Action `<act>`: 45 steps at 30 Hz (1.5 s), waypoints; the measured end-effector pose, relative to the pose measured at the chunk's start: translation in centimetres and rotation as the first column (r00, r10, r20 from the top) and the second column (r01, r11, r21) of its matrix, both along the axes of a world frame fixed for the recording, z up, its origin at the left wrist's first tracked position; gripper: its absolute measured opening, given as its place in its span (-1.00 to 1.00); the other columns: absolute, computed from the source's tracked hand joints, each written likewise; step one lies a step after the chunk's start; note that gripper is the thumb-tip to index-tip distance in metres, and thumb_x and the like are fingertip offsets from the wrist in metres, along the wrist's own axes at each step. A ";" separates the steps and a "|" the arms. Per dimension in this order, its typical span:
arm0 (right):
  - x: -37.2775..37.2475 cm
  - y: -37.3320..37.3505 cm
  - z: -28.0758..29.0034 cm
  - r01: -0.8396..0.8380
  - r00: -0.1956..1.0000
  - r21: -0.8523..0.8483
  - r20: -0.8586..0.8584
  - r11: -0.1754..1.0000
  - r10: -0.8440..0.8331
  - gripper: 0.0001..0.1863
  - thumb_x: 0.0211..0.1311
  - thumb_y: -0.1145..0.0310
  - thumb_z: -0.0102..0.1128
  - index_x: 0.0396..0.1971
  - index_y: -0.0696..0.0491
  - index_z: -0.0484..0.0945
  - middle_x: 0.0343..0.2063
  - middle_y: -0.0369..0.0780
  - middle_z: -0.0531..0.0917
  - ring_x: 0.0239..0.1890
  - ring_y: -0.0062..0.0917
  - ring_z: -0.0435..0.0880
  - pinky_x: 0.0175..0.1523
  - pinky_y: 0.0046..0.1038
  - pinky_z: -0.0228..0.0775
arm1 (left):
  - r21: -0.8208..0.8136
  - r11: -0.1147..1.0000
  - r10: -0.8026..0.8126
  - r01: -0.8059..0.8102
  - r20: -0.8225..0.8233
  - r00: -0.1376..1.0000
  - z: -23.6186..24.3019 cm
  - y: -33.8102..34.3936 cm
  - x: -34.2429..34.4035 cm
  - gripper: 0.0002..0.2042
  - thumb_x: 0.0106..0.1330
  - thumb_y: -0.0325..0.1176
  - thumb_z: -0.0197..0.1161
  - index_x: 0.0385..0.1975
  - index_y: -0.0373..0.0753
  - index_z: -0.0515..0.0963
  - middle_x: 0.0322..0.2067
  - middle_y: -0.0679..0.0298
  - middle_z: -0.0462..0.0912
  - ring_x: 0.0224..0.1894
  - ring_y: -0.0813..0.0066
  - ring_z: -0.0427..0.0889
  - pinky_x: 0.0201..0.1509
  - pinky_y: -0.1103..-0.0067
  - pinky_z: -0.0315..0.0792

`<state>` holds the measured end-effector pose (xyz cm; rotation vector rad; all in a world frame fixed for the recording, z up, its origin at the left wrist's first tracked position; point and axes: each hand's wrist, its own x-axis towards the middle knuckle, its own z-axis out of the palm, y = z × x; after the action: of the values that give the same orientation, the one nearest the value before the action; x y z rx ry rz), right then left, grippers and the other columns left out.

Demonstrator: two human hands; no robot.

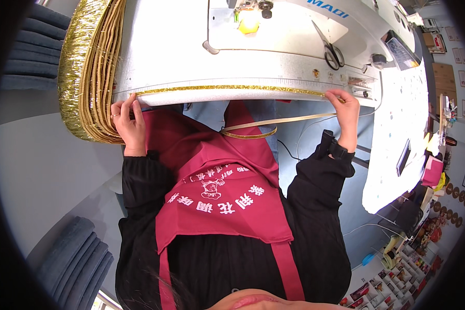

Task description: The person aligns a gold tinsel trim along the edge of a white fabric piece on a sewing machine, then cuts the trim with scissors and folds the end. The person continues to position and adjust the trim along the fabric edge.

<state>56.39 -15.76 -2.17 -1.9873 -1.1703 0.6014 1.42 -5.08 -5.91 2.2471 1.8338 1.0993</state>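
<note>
A narrow glittery gold ribbon [227, 87] lies stretched along the ruler scale [274, 81] at the near edge of the white sewing table [165, 62]. My left hand [129, 124] pinches its left end between thumb and fingertips. At the other side, my right hand [346, 114] pinches the ribbon near the table's right part. From the right hand the rest of the ribbon hangs down in a loop over my lap, in front of the dark red apron [217, 206].
A thick bundle of gold tinsel fringe [80, 72] hangs over the table's left end. Black scissors [332, 53] lie beneath the sewing machine's arm [356, 15], with a yellow object [249, 26] near the needle area. A white-covered surface [392, 175] stands at the right, bearing a phone-like dark item [403, 157].
</note>
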 end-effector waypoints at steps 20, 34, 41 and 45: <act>0.1 2.1 -1.0 -0.131 0.991 0.014 0.028 0.991 0.131 -0.83 0.19 0.41 0.43 -0.32 0.21 0.70 -0.43 -0.39 0.57 -0.38 -0.75 0.50 -0.27 -0.69 0.31 | 0.052 0.998 0.030 -0.030 0.007 1.000 0.0 0.2 0.2 -0.81 0.35 -0.41 0.30 -0.08 -0.13 0.69 -0.34 0.17 0.48 -0.31 0.26 0.51 -0.24 0.42 0.41; -1.2 2.5 -3.4 -0.006 0.997 0.118 0.072 0.993 -0.002 -0.88 0.09 0.47 0.35 -0.36 0.17 0.67 -0.49 -0.34 0.65 -0.50 -0.74 0.40 -0.37 -0.64 0.27 | 0.103 0.995 0.012 -0.010 -0.017 1.000 0.3 0.0 0.2 -0.79 0.26 -0.47 0.33 -0.12 -0.12 0.70 -0.39 0.21 0.47 -0.39 0.27 0.50 -0.33 0.39 0.40; -1.5 2.4 -3.5 0.026 0.997 0.105 0.072 0.994 -0.034 -0.87 0.08 0.46 0.36 -0.37 0.17 0.66 -0.48 -0.36 0.62 -0.51 -0.72 0.40 -0.38 -0.64 0.27 | 0.118 0.992 0.042 -0.032 -0.084 0.996 -0.2 -0.3 0.0 -0.75 0.24 -0.43 0.36 -0.08 -0.04 0.70 -0.37 0.24 0.47 -0.38 0.28 0.50 -0.28 0.39 0.37; -1.5 2.3 -3.5 0.006 0.994 0.130 0.112 0.991 -0.021 -0.87 0.09 0.45 0.36 -0.36 0.15 0.66 -0.48 -0.34 0.64 -0.50 -0.71 0.49 -0.34 -0.62 0.36 | 0.131 0.991 0.027 -0.017 -0.074 0.997 0.1 -0.3 0.1 -0.75 0.24 -0.44 0.36 -0.08 -0.05 0.70 -0.36 0.24 0.47 -0.38 0.28 0.49 -0.29 0.40 0.38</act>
<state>54.84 -13.45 -5.68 -1.9373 -1.2309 0.3998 1.56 -5.33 -5.81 2.3769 1.8710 1.1866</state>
